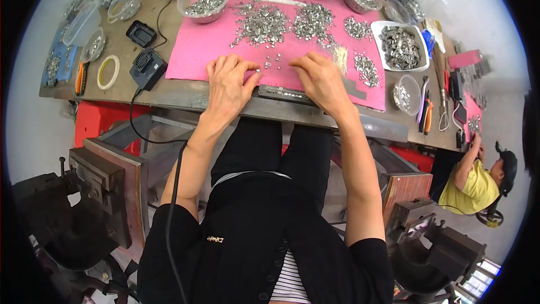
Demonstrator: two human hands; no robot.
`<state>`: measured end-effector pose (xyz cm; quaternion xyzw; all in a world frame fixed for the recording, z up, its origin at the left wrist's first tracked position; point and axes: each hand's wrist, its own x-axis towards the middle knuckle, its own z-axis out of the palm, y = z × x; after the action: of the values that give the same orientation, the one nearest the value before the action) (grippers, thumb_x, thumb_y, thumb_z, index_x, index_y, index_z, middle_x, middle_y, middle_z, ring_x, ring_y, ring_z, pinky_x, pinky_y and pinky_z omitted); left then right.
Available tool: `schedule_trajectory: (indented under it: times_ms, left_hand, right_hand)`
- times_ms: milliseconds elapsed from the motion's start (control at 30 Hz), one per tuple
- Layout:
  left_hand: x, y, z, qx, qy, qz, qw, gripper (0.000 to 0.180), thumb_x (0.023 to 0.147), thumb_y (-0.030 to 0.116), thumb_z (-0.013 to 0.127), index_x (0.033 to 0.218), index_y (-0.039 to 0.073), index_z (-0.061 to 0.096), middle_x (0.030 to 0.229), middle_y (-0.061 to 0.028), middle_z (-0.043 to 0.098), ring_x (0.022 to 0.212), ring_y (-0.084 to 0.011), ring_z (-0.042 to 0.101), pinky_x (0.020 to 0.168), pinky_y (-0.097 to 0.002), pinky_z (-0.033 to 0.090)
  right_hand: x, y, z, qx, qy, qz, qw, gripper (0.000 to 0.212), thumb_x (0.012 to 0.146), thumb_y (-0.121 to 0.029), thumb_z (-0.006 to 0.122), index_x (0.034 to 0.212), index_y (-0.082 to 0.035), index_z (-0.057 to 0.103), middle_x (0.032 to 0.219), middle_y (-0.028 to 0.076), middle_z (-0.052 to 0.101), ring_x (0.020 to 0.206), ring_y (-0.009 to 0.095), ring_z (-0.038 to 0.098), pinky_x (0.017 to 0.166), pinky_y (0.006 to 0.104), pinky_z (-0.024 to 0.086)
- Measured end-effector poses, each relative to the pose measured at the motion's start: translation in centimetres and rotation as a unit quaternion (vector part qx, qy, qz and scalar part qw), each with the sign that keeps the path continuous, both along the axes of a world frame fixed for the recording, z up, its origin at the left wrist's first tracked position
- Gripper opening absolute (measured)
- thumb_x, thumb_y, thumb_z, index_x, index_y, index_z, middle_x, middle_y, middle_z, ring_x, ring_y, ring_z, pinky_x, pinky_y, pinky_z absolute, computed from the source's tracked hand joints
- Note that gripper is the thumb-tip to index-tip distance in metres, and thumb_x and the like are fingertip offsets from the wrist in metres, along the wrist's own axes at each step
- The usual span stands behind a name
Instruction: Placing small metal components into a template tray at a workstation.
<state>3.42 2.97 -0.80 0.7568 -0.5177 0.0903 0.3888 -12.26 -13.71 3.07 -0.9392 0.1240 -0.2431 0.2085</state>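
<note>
My left hand (226, 85) is closed at the left of a narrow metal bar fixture (284, 93), which lies along the table's near edge. Between its thumb and forefinger sits a small shiny metal piece (258, 71). At the bar's right end, my right hand (322, 80) has its fingertips pinched together; whatever they hold is too small to make out. Several loose metal pieces (273, 62) lie on the pink mat (188, 50) between the hands. Farther back are two larger heaps of small metal parts, a left heap (263, 25) and a right heap (313, 21).
Behind the heaps stand plastic tubs of parts, among them a round tub (204, 4). A white tray (424, 59) of metal pieces is at the right, near orange-handled pliers (428, 115). Left lie a black charger (147, 69) and a tape roll (108, 72). A co-worker (475, 186) sits far right.
</note>
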Motion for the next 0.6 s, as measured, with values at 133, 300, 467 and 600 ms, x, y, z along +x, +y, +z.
schedule_trajectory:
  times_ms: [133,300,467,600]
  left_hand:
    - [-0.4,0.0,0.2,0.007,-0.018,0.008,1.000,0.011,0.080,0.016,0.078,0.091,0.013,0.076,0.090,-0.0027,0.060,0.092,-0.0238,0.056,0.093,-0.0436,0.035]
    - [-0.6,-0.3,0.1,0.005,-0.006,-0.014,1.000,0.010,0.080,0.016,0.079,0.089,0.013,0.076,0.089,-0.0024,0.059,0.092,-0.0234,0.056,0.095,-0.0447,0.035]
    - [-0.4,-0.5,0.0,-0.006,-0.006,-0.022,1.000,0.010,0.080,0.015,0.078,0.090,0.014,0.076,0.089,-0.0020,0.059,0.093,-0.0227,0.056,0.095,-0.0442,0.035]
    - [-0.2,-0.3,0.3,0.013,-0.006,-0.025,1.000,0.010,0.081,0.013,0.077,0.090,0.013,0.075,0.090,-0.0027,0.059,0.093,-0.0225,0.056,0.095,-0.0438,0.035]
  right_hand:
    - [3.5,-0.6,-1.1,-0.026,0.022,0.003,0.999,0.011,0.087,-0.013,0.071,0.091,-0.003,0.070,0.084,0.014,0.063,0.088,0.034,0.064,0.081,0.0446,0.048]
    - [4.8,-0.6,-2.3,-0.054,0.043,-0.044,0.997,0.020,0.083,-0.020,0.075,0.085,-0.001,0.069,0.082,0.014,0.065,0.080,0.035,0.064,0.075,0.0467,0.046]
    - [3.9,-0.6,-1.6,-0.029,0.063,-0.061,0.996,0.016,0.085,-0.016,0.071,0.083,0.000,0.067,0.079,0.016,0.067,0.078,0.034,0.065,0.076,0.0449,0.047]
    - [0.1,-0.3,0.8,0.110,0.002,-0.042,0.993,0.010,0.085,-0.010,0.068,0.084,0.000,0.066,0.084,0.016,0.066,0.077,0.034,0.065,0.073,0.0423,0.049]
